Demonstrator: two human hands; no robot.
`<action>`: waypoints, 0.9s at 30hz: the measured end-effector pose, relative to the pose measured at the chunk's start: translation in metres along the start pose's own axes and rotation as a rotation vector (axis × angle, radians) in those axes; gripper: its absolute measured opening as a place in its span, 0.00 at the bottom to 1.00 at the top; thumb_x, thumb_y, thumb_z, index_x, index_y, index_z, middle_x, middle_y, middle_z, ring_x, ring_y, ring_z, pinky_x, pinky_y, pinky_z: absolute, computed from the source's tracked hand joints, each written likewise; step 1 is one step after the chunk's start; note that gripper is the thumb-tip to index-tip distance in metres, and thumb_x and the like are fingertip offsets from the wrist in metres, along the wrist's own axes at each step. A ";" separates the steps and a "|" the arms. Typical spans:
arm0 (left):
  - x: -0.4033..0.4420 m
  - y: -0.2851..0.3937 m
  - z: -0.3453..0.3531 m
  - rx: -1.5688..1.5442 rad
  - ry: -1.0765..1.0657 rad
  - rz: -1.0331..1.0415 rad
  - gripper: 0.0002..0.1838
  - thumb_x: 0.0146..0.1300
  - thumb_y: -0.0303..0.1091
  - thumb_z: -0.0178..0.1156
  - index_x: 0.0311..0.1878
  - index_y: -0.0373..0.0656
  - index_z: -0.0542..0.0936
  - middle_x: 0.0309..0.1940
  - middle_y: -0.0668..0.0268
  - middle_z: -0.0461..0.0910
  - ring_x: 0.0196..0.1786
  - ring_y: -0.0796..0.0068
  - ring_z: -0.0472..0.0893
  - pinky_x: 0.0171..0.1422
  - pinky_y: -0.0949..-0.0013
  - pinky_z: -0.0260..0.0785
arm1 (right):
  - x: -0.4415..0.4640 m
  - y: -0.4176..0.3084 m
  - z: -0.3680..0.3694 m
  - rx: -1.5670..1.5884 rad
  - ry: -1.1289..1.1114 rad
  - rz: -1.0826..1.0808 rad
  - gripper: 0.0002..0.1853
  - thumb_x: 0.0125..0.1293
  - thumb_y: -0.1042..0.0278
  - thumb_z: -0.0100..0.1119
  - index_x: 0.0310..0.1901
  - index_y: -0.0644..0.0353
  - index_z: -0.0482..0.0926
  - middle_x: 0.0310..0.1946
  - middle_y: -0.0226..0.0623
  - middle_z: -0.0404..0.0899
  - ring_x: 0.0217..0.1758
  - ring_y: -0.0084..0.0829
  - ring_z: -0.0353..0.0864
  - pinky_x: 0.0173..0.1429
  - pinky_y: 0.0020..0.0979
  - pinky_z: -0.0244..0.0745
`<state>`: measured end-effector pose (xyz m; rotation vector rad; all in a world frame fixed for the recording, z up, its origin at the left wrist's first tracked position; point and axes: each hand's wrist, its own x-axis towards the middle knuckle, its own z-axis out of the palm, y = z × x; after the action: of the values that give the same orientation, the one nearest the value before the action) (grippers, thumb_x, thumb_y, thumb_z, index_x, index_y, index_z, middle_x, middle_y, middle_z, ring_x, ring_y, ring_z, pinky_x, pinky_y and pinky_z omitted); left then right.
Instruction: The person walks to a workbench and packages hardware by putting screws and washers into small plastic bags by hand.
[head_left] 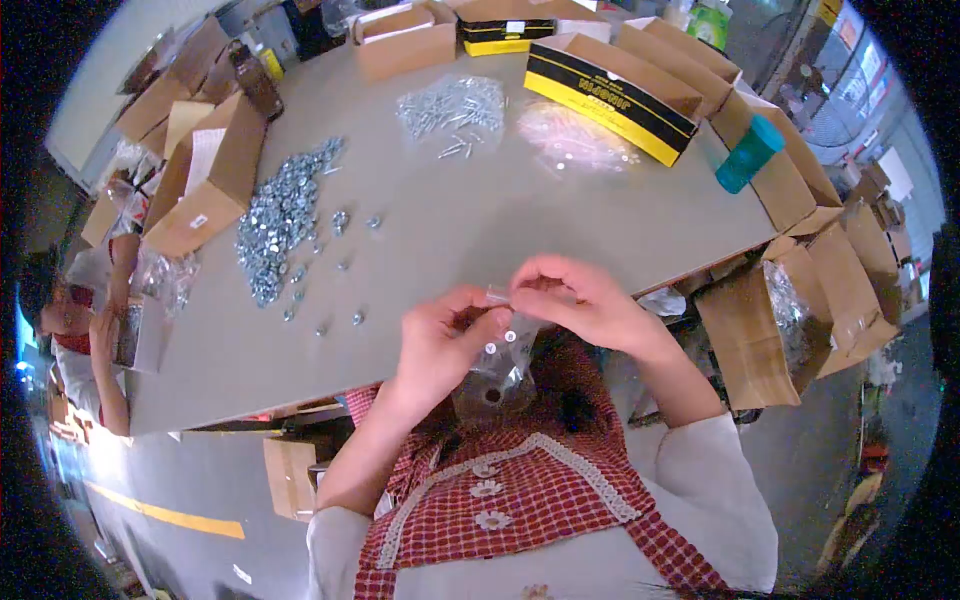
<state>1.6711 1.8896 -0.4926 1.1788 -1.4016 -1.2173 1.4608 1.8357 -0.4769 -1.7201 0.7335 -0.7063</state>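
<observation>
Just beyond the table's near edge, my left hand (445, 340) pinches the upper left of a small clear plastic bag (512, 362). My right hand (580, 302) has its thumb and forefinger closed at the bag's top edge, close to the left fingertips. The bag hangs in front of the checked apron. Two small white round marks or pieces show on it, and a dark round spot sits lower down; what is inside is hard to make out.
On the grey table (430, 240) lie a pile of metal nuts (285, 215), a bag of screws (452, 108) and pinkish plastic bags (572, 138). A black-yellow box (610, 100), a teal cylinder (750, 153) and cardboard boxes (205, 185) line the edges. Another person (95, 320) works at left.
</observation>
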 end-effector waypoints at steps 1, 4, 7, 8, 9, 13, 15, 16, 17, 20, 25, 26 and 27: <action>-0.003 0.002 -0.004 0.067 0.013 -0.014 0.06 0.66 0.29 0.66 0.44 0.39 0.86 0.34 0.71 0.85 0.37 0.83 0.81 0.43 0.76 0.72 | 0.003 -0.001 0.001 -0.024 -0.020 -0.001 0.12 0.73 0.60 0.60 0.45 0.61 0.80 0.37 0.30 0.83 0.42 0.21 0.80 0.48 0.27 0.76; -0.010 0.006 -0.017 0.219 0.053 -0.010 0.06 0.65 0.28 0.67 0.43 0.39 0.86 0.35 0.69 0.86 0.38 0.83 0.81 0.43 0.75 0.73 | 0.013 0.000 0.007 -0.042 -0.094 -0.020 0.10 0.71 0.62 0.61 0.43 0.61 0.80 0.34 0.30 0.83 0.39 0.21 0.81 0.45 0.28 0.77; -0.015 0.007 -0.026 0.339 0.095 0.033 0.08 0.62 0.28 0.68 0.44 0.40 0.86 0.36 0.66 0.87 0.39 0.80 0.83 0.44 0.73 0.74 | 0.018 0.006 0.010 0.027 -0.211 -0.010 0.09 0.70 0.64 0.62 0.41 0.61 0.80 0.31 0.30 0.83 0.34 0.21 0.81 0.40 0.28 0.78; -0.017 0.008 -0.028 0.379 0.106 0.049 0.08 0.62 0.28 0.68 0.44 0.40 0.86 0.36 0.65 0.87 0.39 0.79 0.83 0.45 0.72 0.74 | 0.018 0.005 0.011 0.035 -0.253 0.023 0.09 0.70 0.64 0.62 0.40 0.61 0.80 0.29 0.29 0.82 0.32 0.21 0.81 0.38 0.27 0.78; -0.018 0.009 -0.028 0.403 0.122 0.091 0.08 0.61 0.28 0.68 0.43 0.40 0.86 0.35 0.64 0.87 0.38 0.77 0.84 0.44 0.71 0.75 | 0.019 0.004 0.013 0.043 -0.294 0.055 0.09 0.70 0.64 0.62 0.39 0.61 0.80 0.27 0.29 0.82 0.30 0.21 0.81 0.36 0.27 0.78; -0.012 0.017 -0.024 0.733 0.355 0.408 0.05 0.60 0.28 0.68 0.37 0.39 0.84 0.33 0.59 0.85 0.35 0.67 0.85 0.43 0.67 0.75 | 0.019 -0.006 0.024 0.064 -0.268 0.132 0.10 0.69 0.63 0.63 0.34 0.60 0.79 0.22 0.28 0.79 0.26 0.19 0.80 0.30 0.26 0.74; -0.012 0.022 -0.025 0.860 0.456 0.521 0.04 0.60 0.28 0.68 0.35 0.38 0.83 0.31 0.58 0.84 0.33 0.64 0.84 0.41 0.65 0.75 | 0.020 -0.006 0.025 -0.009 -0.232 0.106 0.10 0.69 0.63 0.63 0.33 0.58 0.78 0.22 0.28 0.79 0.26 0.18 0.79 0.28 0.25 0.72; -0.015 0.025 -0.026 0.848 0.453 0.520 0.05 0.60 0.29 0.68 0.34 0.38 0.83 0.30 0.58 0.84 0.32 0.63 0.84 0.40 0.64 0.74 | 0.021 -0.004 0.026 -0.014 -0.223 0.100 0.10 0.68 0.62 0.64 0.33 0.59 0.78 0.22 0.29 0.79 0.26 0.20 0.79 0.28 0.27 0.72; -0.018 0.028 -0.027 0.836 0.449 0.519 0.06 0.61 0.30 0.68 0.34 0.38 0.83 0.28 0.57 0.83 0.31 0.62 0.83 0.39 0.64 0.74 | 0.022 0.002 0.028 -0.019 -0.213 0.094 0.11 0.67 0.62 0.65 0.33 0.59 0.78 0.22 0.31 0.80 0.26 0.22 0.80 0.28 0.28 0.72; -0.023 0.031 -0.025 0.623 0.152 0.171 0.08 0.62 0.35 0.68 0.35 0.39 0.83 0.28 0.57 0.83 0.30 0.61 0.84 0.36 0.62 0.74 | 0.024 0.007 0.035 -0.140 -0.156 0.003 0.12 0.62 0.61 0.68 0.35 0.60 0.78 0.23 0.37 0.80 0.26 0.30 0.81 0.30 0.33 0.73; -0.019 0.025 -0.022 0.653 0.101 0.145 0.11 0.65 0.39 0.66 0.38 0.40 0.85 0.28 0.55 0.84 0.28 0.59 0.84 0.34 0.62 0.73 | 0.030 0.014 0.045 -0.343 -0.056 -0.185 0.14 0.56 0.61 0.70 0.36 0.60 0.79 0.26 0.44 0.80 0.29 0.43 0.83 0.33 0.39 0.74; -0.018 0.024 -0.023 0.660 0.089 0.133 0.11 0.65 0.40 0.65 0.39 0.40 0.85 0.29 0.54 0.84 0.28 0.58 0.84 0.34 0.62 0.73 | 0.031 0.013 0.046 -0.352 -0.051 -0.181 0.13 0.57 0.61 0.70 0.36 0.60 0.79 0.26 0.45 0.80 0.30 0.44 0.84 0.33 0.39 0.75; -0.016 0.023 -0.023 0.657 0.081 0.120 0.11 0.66 0.39 0.65 0.40 0.40 0.85 0.28 0.55 0.84 0.28 0.61 0.84 0.34 0.63 0.73 | 0.031 0.013 0.046 -0.360 -0.047 -0.175 0.13 0.57 0.61 0.70 0.36 0.59 0.79 0.26 0.45 0.80 0.30 0.44 0.84 0.34 0.39 0.75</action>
<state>1.6941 1.9040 -0.4678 1.5287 -1.8479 -0.6201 1.5140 1.8368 -0.4975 -2.1425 0.7143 -0.6794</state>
